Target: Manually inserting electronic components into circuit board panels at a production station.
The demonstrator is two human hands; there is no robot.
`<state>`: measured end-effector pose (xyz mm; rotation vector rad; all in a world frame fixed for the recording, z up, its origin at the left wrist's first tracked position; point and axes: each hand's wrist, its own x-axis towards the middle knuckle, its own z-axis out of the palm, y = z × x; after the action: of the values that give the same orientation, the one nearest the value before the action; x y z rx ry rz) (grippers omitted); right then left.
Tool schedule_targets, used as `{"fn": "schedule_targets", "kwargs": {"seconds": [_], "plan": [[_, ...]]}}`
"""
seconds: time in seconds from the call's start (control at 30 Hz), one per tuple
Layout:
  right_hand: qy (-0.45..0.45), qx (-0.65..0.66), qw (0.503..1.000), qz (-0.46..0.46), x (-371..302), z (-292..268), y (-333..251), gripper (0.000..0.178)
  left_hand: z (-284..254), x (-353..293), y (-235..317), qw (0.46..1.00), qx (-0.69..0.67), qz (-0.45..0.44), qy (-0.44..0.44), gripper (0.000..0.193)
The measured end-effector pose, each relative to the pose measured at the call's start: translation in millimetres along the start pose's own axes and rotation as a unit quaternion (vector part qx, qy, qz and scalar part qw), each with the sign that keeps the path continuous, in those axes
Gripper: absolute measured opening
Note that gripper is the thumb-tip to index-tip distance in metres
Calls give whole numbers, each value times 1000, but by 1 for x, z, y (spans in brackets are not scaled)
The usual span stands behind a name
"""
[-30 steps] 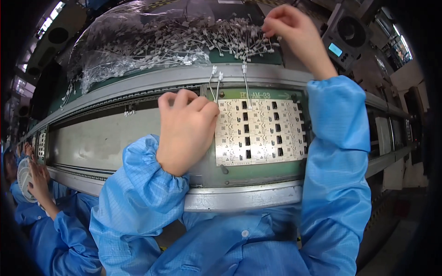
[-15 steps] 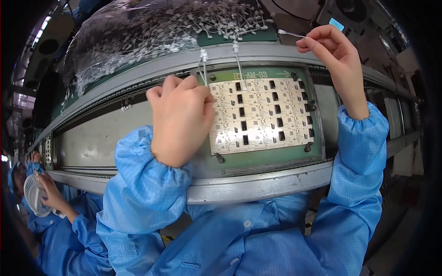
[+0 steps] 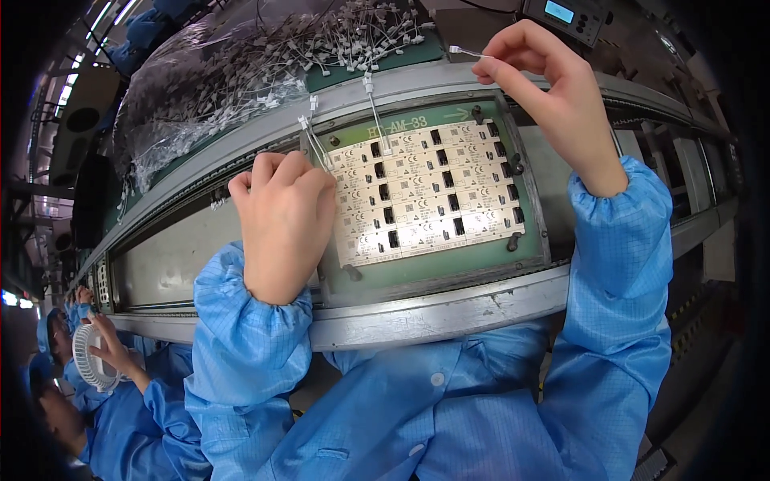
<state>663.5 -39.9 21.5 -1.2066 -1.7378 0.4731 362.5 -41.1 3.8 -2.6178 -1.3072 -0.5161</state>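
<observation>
A panel of white circuit boards (image 3: 413, 210) with rows of black parts lies in a green fixture (image 3: 449, 271) on the metal rail line. At the panel's left edge, my left hand (image 3: 281, 216) is closed with curled fingers; whatever they pinch is hidden. White two-wire leads (image 3: 318, 146) run from beside those fingers to plugs at the far rail. Another white lead (image 3: 376, 112) extends from the panel's top over that rail. Up at the right, my right hand (image 3: 557, 100) pinches a short connector lead (image 3: 465, 51), its white plug pointing left, above the far rail.
Beyond the far rail (image 3: 265, 124) lies a heap of white connector leads (image 3: 345, 40) beside clear plastic wrap (image 3: 172, 104). Dark clamps (image 3: 515, 240) stick up around the panel. A device with a lit screen (image 3: 559, 11) stands at far right. Co-workers sit at left, one holding a white fan (image 3: 87, 358).
The whole scene has shifted left in the picture. Both hands keep nearly the same places relative to the panel. The plugs of the two left leads now lie farther apart.
</observation>
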Motion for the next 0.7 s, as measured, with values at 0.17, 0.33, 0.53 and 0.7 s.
{"fn": "schedule_targets", "kwargs": {"seconds": [0.17, 0.33, 0.53, 0.7], "plan": [[3, -23, 1000, -8, 0, -2, 4, 12, 4, 1, 8, 1000, 8, -1, 20, 3], [1, -57, 998, 1, 2, 0, -4, 12, 4, -1, 15, 998, 46, 10, 29, 4], [34, -67, 995, -65, -3, 2, -3, 10, -15, -11, 16, 998, -62, 1, -22, 19], [39, -120, 987, -96, -12, 5, -12, 9, -28, -26, 17, 997, -45, 21, -67, 31]]}}
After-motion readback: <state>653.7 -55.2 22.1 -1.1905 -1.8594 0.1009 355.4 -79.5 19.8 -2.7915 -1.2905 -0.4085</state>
